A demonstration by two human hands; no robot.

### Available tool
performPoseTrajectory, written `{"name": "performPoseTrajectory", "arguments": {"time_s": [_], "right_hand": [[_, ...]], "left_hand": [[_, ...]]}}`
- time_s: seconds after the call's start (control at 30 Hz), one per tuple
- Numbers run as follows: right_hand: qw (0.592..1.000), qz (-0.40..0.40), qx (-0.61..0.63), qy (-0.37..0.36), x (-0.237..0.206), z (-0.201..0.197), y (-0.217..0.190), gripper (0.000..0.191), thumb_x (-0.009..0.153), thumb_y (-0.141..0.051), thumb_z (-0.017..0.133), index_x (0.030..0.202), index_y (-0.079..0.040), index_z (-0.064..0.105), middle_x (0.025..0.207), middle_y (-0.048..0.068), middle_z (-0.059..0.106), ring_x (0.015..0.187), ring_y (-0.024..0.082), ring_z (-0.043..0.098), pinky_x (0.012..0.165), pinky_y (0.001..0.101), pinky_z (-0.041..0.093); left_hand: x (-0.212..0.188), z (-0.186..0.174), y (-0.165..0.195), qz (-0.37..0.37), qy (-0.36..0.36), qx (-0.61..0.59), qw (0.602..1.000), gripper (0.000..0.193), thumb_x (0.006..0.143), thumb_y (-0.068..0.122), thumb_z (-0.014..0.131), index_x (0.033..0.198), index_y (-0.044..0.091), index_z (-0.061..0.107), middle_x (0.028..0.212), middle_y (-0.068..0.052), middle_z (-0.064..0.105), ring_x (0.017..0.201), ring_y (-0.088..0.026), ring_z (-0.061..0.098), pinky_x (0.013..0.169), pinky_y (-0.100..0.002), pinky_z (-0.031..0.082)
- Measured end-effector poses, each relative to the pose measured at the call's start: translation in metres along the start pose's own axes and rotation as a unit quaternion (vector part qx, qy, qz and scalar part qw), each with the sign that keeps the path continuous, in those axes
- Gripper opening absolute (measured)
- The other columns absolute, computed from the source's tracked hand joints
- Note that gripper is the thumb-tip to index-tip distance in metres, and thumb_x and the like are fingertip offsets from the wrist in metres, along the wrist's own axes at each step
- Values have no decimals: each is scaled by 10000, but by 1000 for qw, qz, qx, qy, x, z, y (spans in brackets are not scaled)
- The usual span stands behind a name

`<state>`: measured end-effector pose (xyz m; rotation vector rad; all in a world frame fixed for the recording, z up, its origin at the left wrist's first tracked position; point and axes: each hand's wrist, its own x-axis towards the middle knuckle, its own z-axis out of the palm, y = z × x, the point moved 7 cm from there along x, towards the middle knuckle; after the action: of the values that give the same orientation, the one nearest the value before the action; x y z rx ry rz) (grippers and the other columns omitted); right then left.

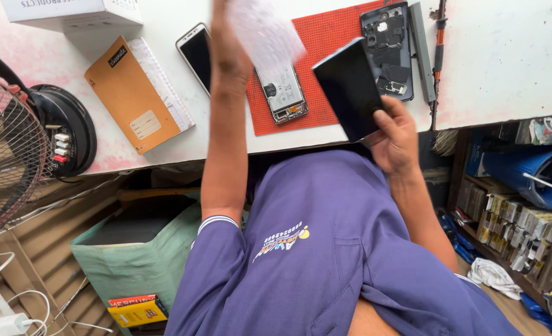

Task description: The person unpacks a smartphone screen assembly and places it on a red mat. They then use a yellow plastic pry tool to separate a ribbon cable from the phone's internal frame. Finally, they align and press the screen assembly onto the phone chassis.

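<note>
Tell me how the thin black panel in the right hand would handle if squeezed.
The black panel looks thin and flat, so probably light and stiff, yet likely fragile if bent. Its glossy face may be slippery, and the right hand pinches only its lower corner, so it could slip.

A phone repair workshop is showing here: an opened phone [282, 93] is lying on a red work mat [325, 43] beside a detached back cover [389, 50], while shelves of small boxed parts [518, 227] are standing alongside.
</note>
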<state>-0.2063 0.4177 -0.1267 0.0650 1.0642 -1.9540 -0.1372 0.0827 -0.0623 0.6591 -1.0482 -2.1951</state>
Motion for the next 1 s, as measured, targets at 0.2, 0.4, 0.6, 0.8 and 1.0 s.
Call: {"name": "performPoseTrajectory", "arguments": {"time_s": [0.2, 0.4, 0.6, 0.8, 1.0], "right_hand": [[978, -192, -75, 31, -22, -38, -55, 220, 1098, 83, 678, 1308, 33, 636, 1184, 141, 726, 998, 187, 724, 854, 317, 610], [953, -294, -50, 51, -39, -54, -104, 245, 1085, 43, 689, 1316, -12, 627, 1198, 125, 729, 1051, 221, 738, 879, 400, 646], [952, -296, -34, 64, -44, -55, -106, 198, 1114, 29, 680, 1302, 3, 624, 1212, 146, 721, 1090, 236, 731, 921, 417, 643], [955, -286, -63, 46, -35, -34, -96, 218, 1074, 33, 694, 1287, 9, 653, 1126, 134, 732, 999, 213, 734, 845, 365, 637], [839, -334, -419, -93, -29, 56, -99, 109, 1053, 13, 696, 1156, -20, 700, 1193, 149, 717, 1180, 272, 708, 1132, 447, 544]], "left_hand": [[-9, 50, -57, -87, -23, 124, 988, 609, 971, 291, 617, 1463, -19, 433, 1325, -179, 631, 1262, -271, 611, 1116, -418, 468], [-6, 69, -62, -53, 21, 217, 974, 630, 930, 180, 676, 1453, -27, 393, 1238, -226, 655, 1064, -327, 701, 926, -432, 572], [-21, 74, -59, 5, 66, 602, 796, 715, 957, 281, 681, 1542, 73, 326, 1098, -162, 649, 1036, -294, 661, 864, -408, 536], [-34, 86, -34, 250, 57, 660, 706, 612, 922, 374, 753, 1392, 81, 493, 1221, -132, 507, 1135, -242, 531, 939, -406, 532], [-59, 36, -71, -212, -133, 231, 940, 635, 1002, 568, 461, 1326, 54, 646, 1084, -153, 722, 973, -245, 690, 830, -371, 509]]}}
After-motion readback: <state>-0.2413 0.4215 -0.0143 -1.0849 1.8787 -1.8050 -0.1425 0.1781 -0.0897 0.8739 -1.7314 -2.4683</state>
